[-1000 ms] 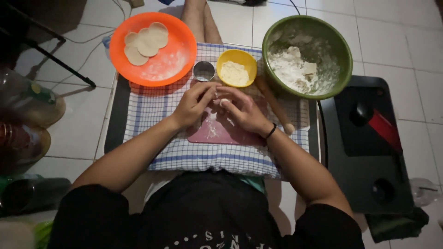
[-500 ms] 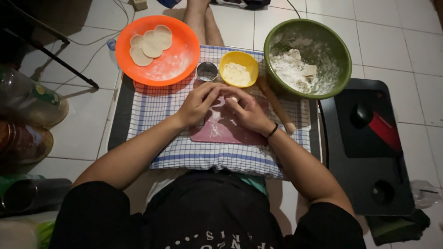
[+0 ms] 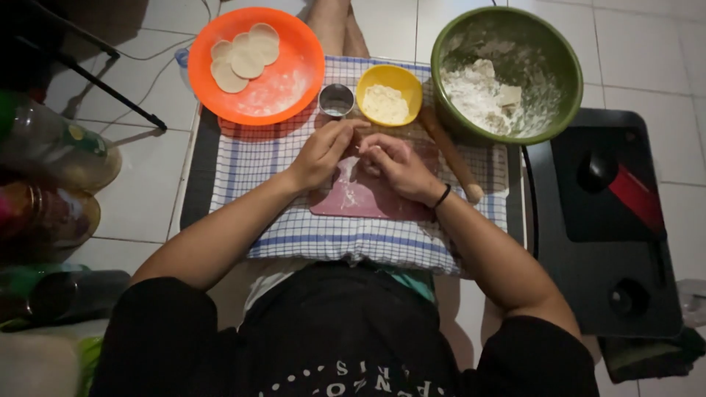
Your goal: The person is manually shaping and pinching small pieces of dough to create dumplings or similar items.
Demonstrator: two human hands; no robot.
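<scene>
My left hand (image 3: 321,151) and my right hand (image 3: 395,164) meet over a pink board (image 3: 353,200) that lies on a blue-checked cloth (image 3: 257,158). Both hands pinch a small pale piece of dough (image 3: 370,149) between their fingertips; most of it is hidden by the fingers. A thin black band sits on my right wrist. Just beyond the hands stand a small metal ring cutter (image 3: 337,100) and a yellow bowl (image 3: 390,102) of pale filling. A wooden rolling pin (image 3: 450,154) lies to the right of my right hand.
An orange plate (image 3: 290,70) with three flat dough rounds sits at the far left. A green bowl (image 3: 540,66) with flour and dough lumps sits far right. A black stove (image 3: 610,220) stands at right. Bottles (image 3: 51,184) crowd the left floor.
The view has shifted slightly. My hands stay together over the pink board, fingers working the dough piece a little nearer the yellow bowl.
</scene>
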